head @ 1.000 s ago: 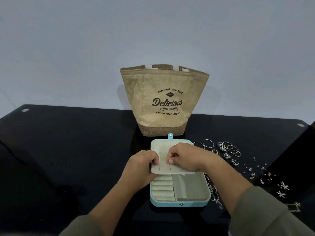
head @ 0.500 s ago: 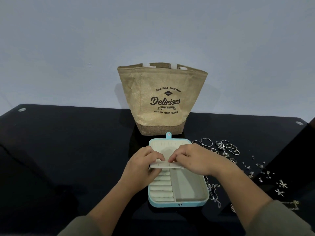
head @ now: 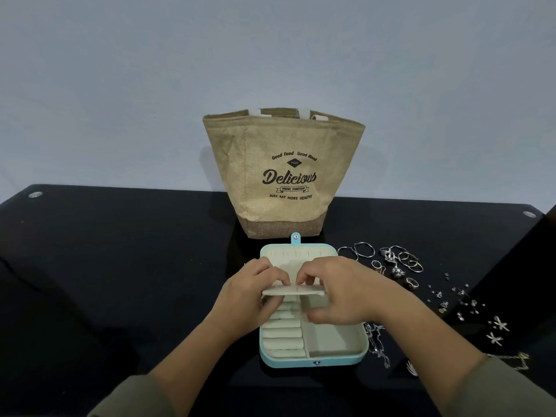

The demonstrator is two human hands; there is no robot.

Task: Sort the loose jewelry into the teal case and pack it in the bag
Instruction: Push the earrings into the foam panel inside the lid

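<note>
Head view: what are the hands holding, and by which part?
Both grip the cream divider panel of the teal case by its near edge: left hand at the left end, right hand at the right end.

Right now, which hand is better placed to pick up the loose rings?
Probably the right hand. The rings lie right of the teal case, on its side; the left hand would have to cross the case. Both hands pinch the cream flap.
</note>
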